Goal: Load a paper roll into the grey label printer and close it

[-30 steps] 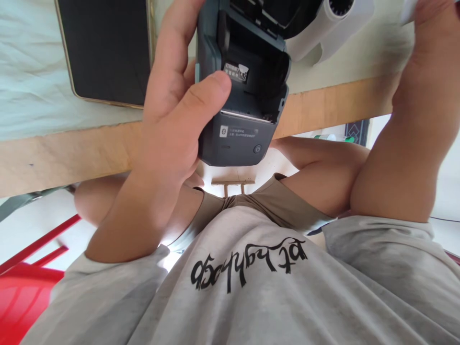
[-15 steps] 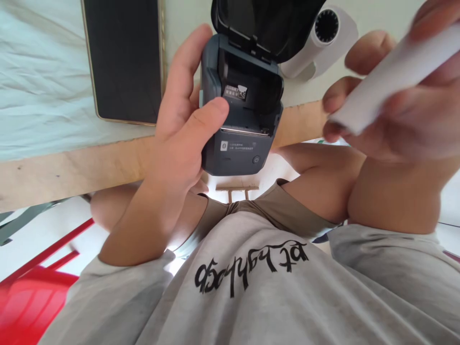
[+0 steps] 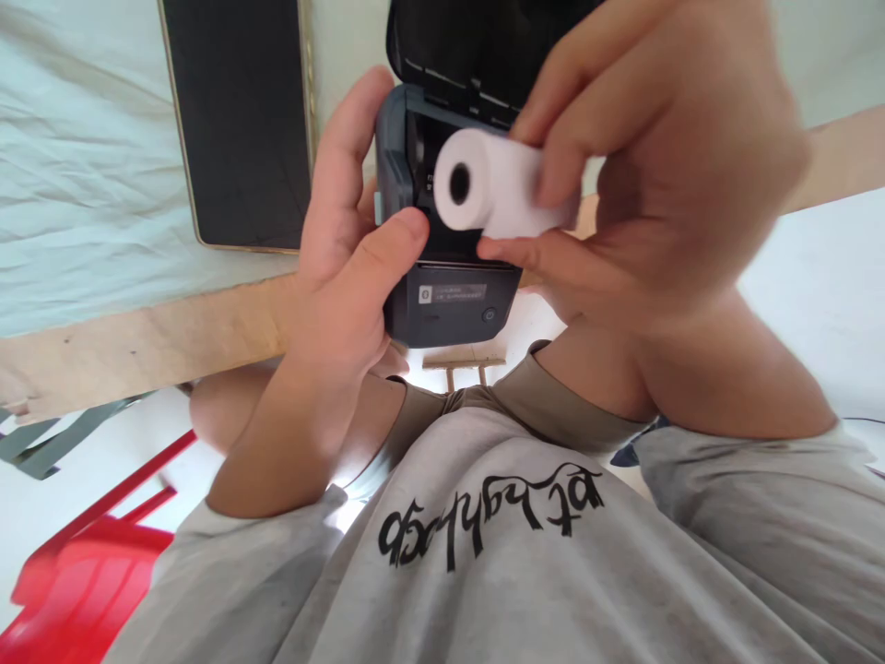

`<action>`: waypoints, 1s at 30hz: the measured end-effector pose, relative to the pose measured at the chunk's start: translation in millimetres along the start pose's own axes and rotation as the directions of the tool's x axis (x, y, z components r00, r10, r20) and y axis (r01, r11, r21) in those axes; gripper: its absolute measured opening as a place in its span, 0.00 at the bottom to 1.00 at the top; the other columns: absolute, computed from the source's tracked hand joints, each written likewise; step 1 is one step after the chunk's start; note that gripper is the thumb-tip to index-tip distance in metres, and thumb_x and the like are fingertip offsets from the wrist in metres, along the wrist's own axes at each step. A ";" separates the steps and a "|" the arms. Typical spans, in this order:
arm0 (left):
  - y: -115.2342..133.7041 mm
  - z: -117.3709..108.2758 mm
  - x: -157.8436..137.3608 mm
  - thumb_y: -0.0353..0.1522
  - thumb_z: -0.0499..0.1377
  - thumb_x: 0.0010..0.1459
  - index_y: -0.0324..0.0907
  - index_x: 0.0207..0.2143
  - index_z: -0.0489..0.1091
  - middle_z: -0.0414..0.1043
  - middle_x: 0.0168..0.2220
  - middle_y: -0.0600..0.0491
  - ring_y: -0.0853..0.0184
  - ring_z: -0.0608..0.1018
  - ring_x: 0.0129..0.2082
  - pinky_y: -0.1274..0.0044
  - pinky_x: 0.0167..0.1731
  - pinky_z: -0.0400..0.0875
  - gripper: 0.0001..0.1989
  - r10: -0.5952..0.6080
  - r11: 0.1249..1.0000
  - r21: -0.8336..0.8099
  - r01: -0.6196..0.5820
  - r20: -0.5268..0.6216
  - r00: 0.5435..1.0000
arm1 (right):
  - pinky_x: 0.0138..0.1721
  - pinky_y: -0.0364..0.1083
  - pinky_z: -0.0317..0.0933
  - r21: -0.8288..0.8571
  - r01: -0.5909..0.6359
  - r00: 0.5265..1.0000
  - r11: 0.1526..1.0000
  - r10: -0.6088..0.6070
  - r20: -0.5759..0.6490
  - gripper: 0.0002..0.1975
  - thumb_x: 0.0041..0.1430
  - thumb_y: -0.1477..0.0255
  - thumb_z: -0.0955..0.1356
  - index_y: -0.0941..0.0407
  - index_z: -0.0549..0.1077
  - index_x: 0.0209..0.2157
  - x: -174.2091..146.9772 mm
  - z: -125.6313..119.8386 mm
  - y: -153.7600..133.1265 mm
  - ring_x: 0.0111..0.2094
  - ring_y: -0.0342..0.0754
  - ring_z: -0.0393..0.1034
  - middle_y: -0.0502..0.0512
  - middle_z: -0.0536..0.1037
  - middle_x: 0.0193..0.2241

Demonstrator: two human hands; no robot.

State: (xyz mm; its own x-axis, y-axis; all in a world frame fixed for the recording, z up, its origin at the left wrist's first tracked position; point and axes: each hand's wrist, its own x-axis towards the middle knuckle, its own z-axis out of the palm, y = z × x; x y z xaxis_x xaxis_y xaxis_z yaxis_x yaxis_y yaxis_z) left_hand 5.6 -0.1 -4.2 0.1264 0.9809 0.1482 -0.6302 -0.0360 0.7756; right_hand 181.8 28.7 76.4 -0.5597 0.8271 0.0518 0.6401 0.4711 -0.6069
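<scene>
My left hand [image 3: 352, 240] grips a dark blue-grey portable label printer [image 3: 449, 318] by its left side, thumb on the rim of the paper bay. The printer's black lid [image 3: 470, 51] stands open at its far end. A white paper roll [image 3: 512, 180] with a dark hollow core is pinched in my right hand [image 3: 664, 175], fingers above and thumb below. It is over the printer's bay, hiding most of the inside. I cannot tell whether the roll touches the bay.
A dark tablet-like slab [image 3: 241, 120] with a gold edge lies on the pale cloth [image 3: 76, 166] at the left. The wooden table edge [image 3: 152, 323] runs in front of my legs. A red plastic chair [image 3: 97, 572] stands at lower left.
My right hand has brought the paper roll leftward from the right side to over the printer's bay. The printer has shifted slightly left and nearer to me in my left hand.
</scene>
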 end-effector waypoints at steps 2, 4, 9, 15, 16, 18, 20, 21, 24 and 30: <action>5.7 4.3 -2.8 0.40 0.60 0.54 0.42 0.54 0.60 0.70 0.51 0.57 0.71 0.74 0.51 0.83 0.42 0.74 0.26 -0.024 1.000 0.014 0.024 -0.017 1.000 | 0.51 0.42 0.61 -0.191 0.093 0.988 0.977 -0.115 -0.108 0.19 0.58 0.57 0.61 0.61 0.65 0.31 0.7 2.8 -6.7 0.44 0.34 0.60 0.52 0.67 0.41; 13.2 8.6 -5.5 0.40 0.59 0.54 0.44 0.55 0.59 0.69 0.53 0.56 0.69 0.75 0.50 0.82 0.39 0.75 0.27 -0.090 0.995 0.034 0.090 -0.005 0.996 | 0.46 0.40 0.60 -0.329 0.135 0.976 0.935 -0.182 -0.118 0.20 0.58 0.56 0.61 0.60 0.67 0.32 -0.5 4.9 -9.3 0.42 0.34 0.60 0.52 0.66 0.41; 27.3 17.7 -8.9 0.27 0.55 0.57 0.43 0.54 0.60 0.67 0.54 0.54 0.64 0.75 0.52 0.80 0.41 0.73 0.22 -0.217 0.962 0.135 0.238 -0.151 0.964 | 0.43 0.39 0.58 -0.352 0.127 0.980 0.927 -0.171 -0.099 0.20 0.58 0.56 0.61 0.60 0.67 0.31 -1.2 8.9 -5.1 0.40 0.33 0.60 0.53 0.65 0.37; 22.8 12.4 -6.9 0.33 0.57 0.56 0.51 0.51 0.65 0.67 0.53 0.58 0.68 0.73 0.51 0.77 0.47 0.72 0.19 -0.177 0.975 0.123 0.187 -0.089 0.980 | 0.37 0.38 0.55 -0.323 0.194 0.971 0.926 -0.227 -0.068 0.10 0.60 0.69 0.59 0.60 0.66 0.31 -1.1 13.7 -0.9 0.39 0.33 0.65 0.51 0.67 0.33; 22.4 11.8 -6.7 0.31 0.57 0.55 0.50 0.51 0.65 0.67 0.52 0.58 0.68 0.73 0.51 0.77 0.49 0.71 0.19 -0.187 0.971 0.130 0.201 -0.114 0.976 | 0.38 0.38 0.57 -0.315 0.212 0.965 0.925 -0.249 -0.083 0.09 0.59 0.69 0.59 0.60 0.65 0.30 -2.0 13.3 -0.8 0.40 0.34 0.65 0.51 0.66 0.32; 22.3 11.4 -6.7 0.33 0.60 0.53 0.48 0.51 0.65 0.69 0.51 0.57 0.67 0.73 0.50 0.77 0.48 0.71 0.21 -0.185 0.970 0.133 0.203 -0.136 0.973 | 0.41 0.40 0.60 -0.292 0.260 0.945 0.920 -0.305 -0.121 0.09 0.58 0.68 0.60 0.59 0.65 0.30 -4.4 11.8 -1.1 0.41 0.35 0.66 0.52 0.64 0.31; 22.9 11.9 -7.0 0.40 0.62 0.50 0.48 0.52 0.64 0.70 0.50 0.55 0.65 0.74 0.47 0.77 0.42 0.72 0.26 -0.166 0.977 0.123 0.176 -0.089 0.982 | 0.41 0.41 0.62 -0.283 0.318 0.918 0.905 -0.368 -0.146 0.09 0.56 0.67 0.62 0.59 0.65 0.28 -7.6 11.6 -2.2 0.41 0.36 0.66 0.52 0.64 0.30; 23.6 12.4 -7.1 0.42 0.62 0.49 0.48 0.53 0.63 0.69 0.50 0.54 0.65 0.75 0.45 0.77 0.39 0.72 0.28 -0.165 0.977 0.125 0.172 -0.067 0.984 | 0.41 0.41 0.62 -0.285 0.347 0.907 0.893 -0.397 -0.141 0.10 0.55 0.66 0.63 0.59 0.65 0.27 -9.4 12.7 -2.9 0.40 0.35 0.65 0.52 0.64 0.29; 26.8 13.7 -7.0 0.43 0.63 0.49 0.47 0.54 0.62 0.66 0.52 0.54 0.66 0.74 0.46 0.77 0.42 0.71 0.31 -0.183 0.966 0.177 0.189 -0.050 0.982 | 0.41 0.41 0.59 -0.312 0.380 0.900 0.871 -0.426 -0.090 0.12 0.56 0.65 0.62 0.58 0.67 0.24 -13.8 19.5 -6.2 0.39 0.33 0.66 0.48 0.69 0.28; 36.6 15.2 -5.9 0.31 0.65 0.47 0.48 0.59 0.55 0.57 0.63 0.52 0.60 0.73 0.51 0.74 0.45 0.71 0.38 -0.236 0.898 0.382 0.218 -0.001 0.972 | 0.44 0.41 0.61 -0.200 0.402 0.912 0.893 -0.411 -0.003 0.15 0.56 0.58 0.63 0.55 0.71 0.29 -11.9 14.0 -5.8 0.41 0.30 0.67 0.42 0.71 0.32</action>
State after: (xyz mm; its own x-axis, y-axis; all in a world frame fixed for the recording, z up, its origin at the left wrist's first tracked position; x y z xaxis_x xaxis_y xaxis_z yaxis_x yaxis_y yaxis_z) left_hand -6.6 -10.1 32.6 0.2712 0.9617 -0.0395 -0.2458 0.1089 0.9632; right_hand 177.4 11.8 68.3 -0.7717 0.5614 0.2988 0.4524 0.8148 -0.3626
